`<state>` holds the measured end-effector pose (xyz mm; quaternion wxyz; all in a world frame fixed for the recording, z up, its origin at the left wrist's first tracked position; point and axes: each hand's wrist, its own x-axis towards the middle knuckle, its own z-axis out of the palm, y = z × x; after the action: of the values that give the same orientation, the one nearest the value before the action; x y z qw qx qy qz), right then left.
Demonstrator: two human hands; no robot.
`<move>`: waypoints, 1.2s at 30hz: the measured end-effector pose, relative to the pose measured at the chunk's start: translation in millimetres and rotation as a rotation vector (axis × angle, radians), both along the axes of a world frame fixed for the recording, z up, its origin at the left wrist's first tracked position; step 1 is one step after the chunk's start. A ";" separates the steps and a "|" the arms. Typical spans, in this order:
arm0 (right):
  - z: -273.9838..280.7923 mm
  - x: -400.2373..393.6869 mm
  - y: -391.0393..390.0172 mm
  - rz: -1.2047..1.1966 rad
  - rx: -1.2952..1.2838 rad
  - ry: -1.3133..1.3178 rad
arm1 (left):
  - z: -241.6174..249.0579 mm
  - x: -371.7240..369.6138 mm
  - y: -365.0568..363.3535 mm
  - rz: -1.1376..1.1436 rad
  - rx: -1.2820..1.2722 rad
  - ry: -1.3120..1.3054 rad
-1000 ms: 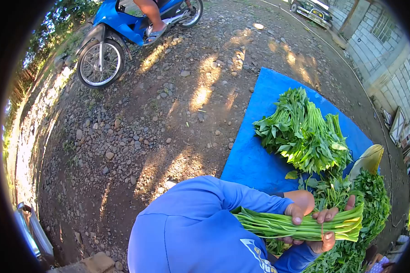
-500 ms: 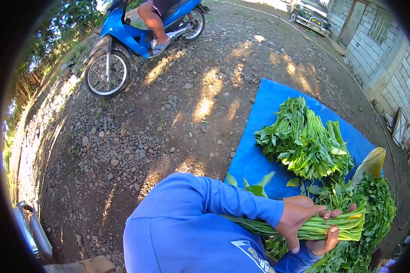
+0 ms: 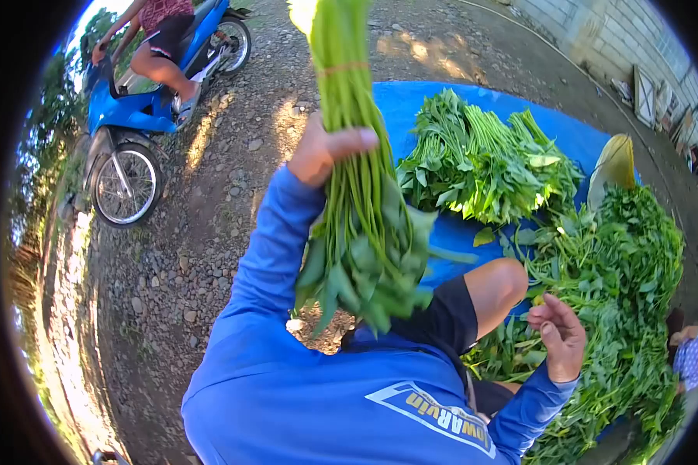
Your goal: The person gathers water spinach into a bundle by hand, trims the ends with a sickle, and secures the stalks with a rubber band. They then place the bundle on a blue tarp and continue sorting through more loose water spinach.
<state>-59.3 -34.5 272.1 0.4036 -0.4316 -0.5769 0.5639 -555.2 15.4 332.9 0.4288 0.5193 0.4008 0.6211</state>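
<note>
My left hand (image 3: 329, 151) is wrapped around a bundle of long-stemmed leafy greens (image 3: 357, 186). The bundle is held up with its cut stem ends at the top and its leaves hanging down. A thin reddish band (image 3: 343, 69) circles the stems above my thumb. My right hand (image 3: 562, 337) is raised over the greens on the right, its fingers bent and apart, and I see nothing held in it. Below and beside it spreads a large heap of loose greens (image 3: 628, 271). Farther off, a pile of bundled greens (image 3: 488, 167) lies on a blue sheet (image 3: 399, 97).
A person sits on a blue motorcycle (image 3: 136, 108) at the upper left, on stony ground (image 3: 186, 287). A pale yellowish curved object (image 3: 609, 167) stands by the heap. A block wall (image 3: 628, 39) runs along the upper right. Someone in patterned clothing (image 3: 692, 360) is at the right edge.
The bundle has been lifted from low on the right up to the centre by my left hand and turned stems-up. My right hand has let go of it. The motorcycle appears farther left in view.
</note>
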 end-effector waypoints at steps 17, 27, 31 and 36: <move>-97.1 103.8 -65.0 -0.488 -0.302 -0.073 | -63.4 -2.9 82.8 0.033 -0.017 -0.396; -145.7 156.1 -159.7 -0.906 -0.460 -0.139 | -160.3 71.1 177.5 0.155 -0.103 -0.562; -155.2 155.8 -184.1 -1.059 -0.513 -0.254 | -157.7 77.8 239.4 0.291 0.105 -0.417; -146.8 158.0 -190.8 -1.141 -0.575 -0.305 | -40.9 128.4 271.8 0.590 0.489 0.141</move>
<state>98.6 -225.3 125.3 0.4218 -0.8355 -0.1344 0.3255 -426.8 287.1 292.0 0.0667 0.5100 0.4016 0.7578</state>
